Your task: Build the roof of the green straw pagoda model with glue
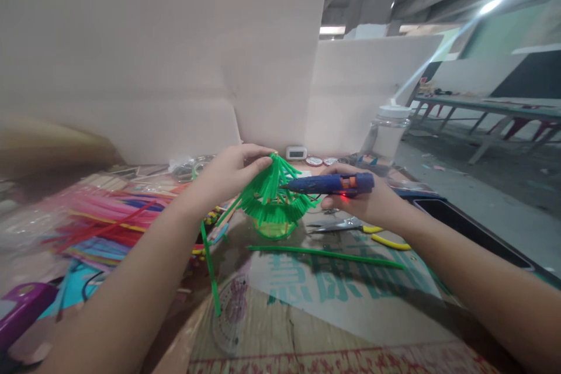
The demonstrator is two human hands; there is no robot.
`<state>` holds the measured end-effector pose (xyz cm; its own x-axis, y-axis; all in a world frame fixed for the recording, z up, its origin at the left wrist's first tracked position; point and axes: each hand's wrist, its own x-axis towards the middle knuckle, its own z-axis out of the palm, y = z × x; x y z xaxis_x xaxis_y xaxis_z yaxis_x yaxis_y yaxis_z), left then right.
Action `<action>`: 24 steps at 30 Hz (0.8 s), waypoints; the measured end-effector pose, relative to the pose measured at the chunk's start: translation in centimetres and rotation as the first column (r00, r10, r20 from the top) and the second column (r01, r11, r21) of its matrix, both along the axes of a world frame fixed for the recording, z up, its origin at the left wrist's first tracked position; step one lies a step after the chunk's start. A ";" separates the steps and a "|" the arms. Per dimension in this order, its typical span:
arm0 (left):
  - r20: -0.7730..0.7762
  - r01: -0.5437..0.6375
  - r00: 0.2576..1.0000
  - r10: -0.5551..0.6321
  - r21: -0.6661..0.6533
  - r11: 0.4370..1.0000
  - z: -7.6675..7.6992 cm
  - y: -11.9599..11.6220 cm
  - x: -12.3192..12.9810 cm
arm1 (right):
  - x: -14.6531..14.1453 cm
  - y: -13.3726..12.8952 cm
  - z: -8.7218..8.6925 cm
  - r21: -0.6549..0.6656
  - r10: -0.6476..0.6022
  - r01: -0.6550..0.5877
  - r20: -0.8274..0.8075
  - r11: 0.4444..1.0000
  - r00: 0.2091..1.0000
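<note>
A green tiered model (276,210) made of fuzzy stems stands on the table, with a pointed top and a round lower rim. My left hand (239,169) is closed on its upper left side, thumb and fingers near the peak. In my right hand (363,201) is a blue glue gun (331,183) with a lit red light, its nozzle pointing left at the upper tier. One loose green stem (326,255) lies in front of the model, and another (210,269) lies to its left. Scissors with yellow handles (390,241) rest beneath my right hand.
Colourful stems (109,222) are heaped at the left, near a purple object (28,304). A clear protractor (231,312) lies in front. Behind stand a small white display (296,153) and a lidded jar (385,134). A dark tray (473,234) is at right.
</note>
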<state>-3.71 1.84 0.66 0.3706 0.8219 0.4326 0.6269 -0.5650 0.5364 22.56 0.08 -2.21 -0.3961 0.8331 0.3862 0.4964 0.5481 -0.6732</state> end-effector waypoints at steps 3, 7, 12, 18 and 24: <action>0.004 0.012 1.000 -0.012 -0.001 1.000 -0.1 0.2 -0.1 | 0.1 0.1 -0.1 -0.003 -0.014 0.014 0.001 1.000 1.000; 0.005 0.039 0.999 -0.039 -0.002 0.999 -0.4 0.4 -0.2 | 0.3 0.1 -0.1 0.004 -0.003 0.003 -0.021 1.000 1.000; 0.008 0.053 0.999 -0.053 0.001 0.999 -0.5 0.4 -0.2 | 0.1 0.0 0.1 0.040 -0.023 0.023 -0.018 0.999 1.000; -0.003 0.064 0.998 -0.064 0.018 0.998 -0.5 0.3 -0.1 | -0.2 -0.4 0.8 0.008 -0.029 0.029 -0.026 1.000 0.999; 0.009 0.070 0.998 -0.070 0.012 0.997 -0.6 0.3 -0.1 | -0.3 -0.4 1.1 0.094 -0.016 0.020 -0.042 0.995 0.999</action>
